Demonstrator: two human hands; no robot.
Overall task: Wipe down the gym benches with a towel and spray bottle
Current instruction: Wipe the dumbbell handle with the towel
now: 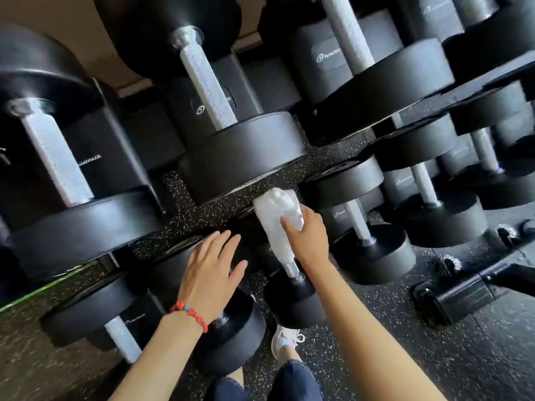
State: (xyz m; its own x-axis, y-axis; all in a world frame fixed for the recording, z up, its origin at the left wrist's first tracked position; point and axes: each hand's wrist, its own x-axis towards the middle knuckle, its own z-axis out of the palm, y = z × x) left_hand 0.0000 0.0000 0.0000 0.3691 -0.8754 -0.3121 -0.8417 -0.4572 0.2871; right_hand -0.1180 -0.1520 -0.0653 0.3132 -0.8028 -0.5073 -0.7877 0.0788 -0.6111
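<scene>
Towel [278, 218] wrapped over a dumbbell handle [292, 269] at centre, clutched by right hand [308, 235]. Left hand [212, 270] at seven o'clock of it, released, fingers spread, red bracelet [191, 312] on wrist. Crowding all round: black dumbbells [246, 151] on rack tiers [463, 91] from nine through three o'clock. White shoe [285, 340] at six.

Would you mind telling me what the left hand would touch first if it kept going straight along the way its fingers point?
Probably the black dumbbell head on the lower rack tier, lying just under and ahead of the left hand. The fingers are spread and empty. Depth is hard to judge, so the hand could pass above it toward the speckled shelf edge.
</scene>
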